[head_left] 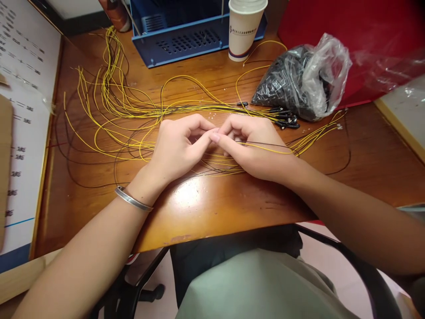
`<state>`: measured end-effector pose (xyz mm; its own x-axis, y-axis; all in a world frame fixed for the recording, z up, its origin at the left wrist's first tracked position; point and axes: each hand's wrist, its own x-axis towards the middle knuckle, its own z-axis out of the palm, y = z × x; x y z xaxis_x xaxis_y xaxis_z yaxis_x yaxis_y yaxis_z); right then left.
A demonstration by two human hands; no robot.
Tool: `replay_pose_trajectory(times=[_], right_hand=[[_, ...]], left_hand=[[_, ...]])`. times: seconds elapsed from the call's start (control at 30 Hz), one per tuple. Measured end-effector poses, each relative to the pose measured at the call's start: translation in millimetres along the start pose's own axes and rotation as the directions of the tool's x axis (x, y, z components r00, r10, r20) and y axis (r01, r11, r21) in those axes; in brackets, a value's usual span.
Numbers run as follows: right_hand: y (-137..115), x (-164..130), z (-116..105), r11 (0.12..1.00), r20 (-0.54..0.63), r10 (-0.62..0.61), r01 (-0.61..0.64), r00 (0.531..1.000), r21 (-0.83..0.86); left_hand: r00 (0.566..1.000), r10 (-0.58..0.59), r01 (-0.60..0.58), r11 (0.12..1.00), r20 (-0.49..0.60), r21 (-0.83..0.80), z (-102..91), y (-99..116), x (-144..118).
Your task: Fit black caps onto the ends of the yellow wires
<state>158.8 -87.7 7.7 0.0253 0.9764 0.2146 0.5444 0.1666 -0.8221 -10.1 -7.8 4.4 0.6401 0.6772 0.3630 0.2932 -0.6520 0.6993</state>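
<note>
My left hand (181,144) and my right hand (257,146) meet fingertip to fingertip above the table, both closed in a pinch. A thin yellow and black wire pair (265,146) comes out of my right hand's fingers and runs back over its wrist. What my left fingertips pinch is hidden between the hands. Behind my knuckles lies a long bundle of yellow and black wires (189,107), its right end carrying black connectors (287,118). More loose wires pass under both hands, and a short bunch of yellow wire ends (315,135) sticks out at the right.
A clear plastic bag of black parts (288,79) sits at the back right, beside a red surface (365,40). A paper cup (246,31) stands before a blue metal rack (186,44). A printed board (26,110) borders the left. The wooden table's (206,212) front edge is near my lap.
</note>
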Motion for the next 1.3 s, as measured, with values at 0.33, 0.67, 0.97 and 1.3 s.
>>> replay_pose_trajectory(times=[0.33,0.67,0.97,1.3], right_hand=[[1.7,3.4,1.5,0.992,-0.189,0.061,-0.039,0.980,0.121],[2.9,3.6,3.9,0.986,-0.321,0.083,-0.030,0.943,0.165],[1.8,6.0,2.5,0.979,-0.341,0.126,-0.062,0.932,0.192],[0.8,4.2,3.5,0.977,-0.320,0.129,-0.064,0.939,0.203]], left_hand=[[0.996,-0.025,0.018,0.997,-0.088,-0.079,0.1,2.9,-1.0],[0.984,-0.036,0.022,0.997,-0.173,-0.081,-0.5,6.6,-0.7],[0.977,-0.031,0.017,0.998,-0.211,-0.068,-1.5,6.9,-1.7],[0.979,-0.043,0.027,0.997,-0.202,-0.078,-1.9,7.0,-0.1]])
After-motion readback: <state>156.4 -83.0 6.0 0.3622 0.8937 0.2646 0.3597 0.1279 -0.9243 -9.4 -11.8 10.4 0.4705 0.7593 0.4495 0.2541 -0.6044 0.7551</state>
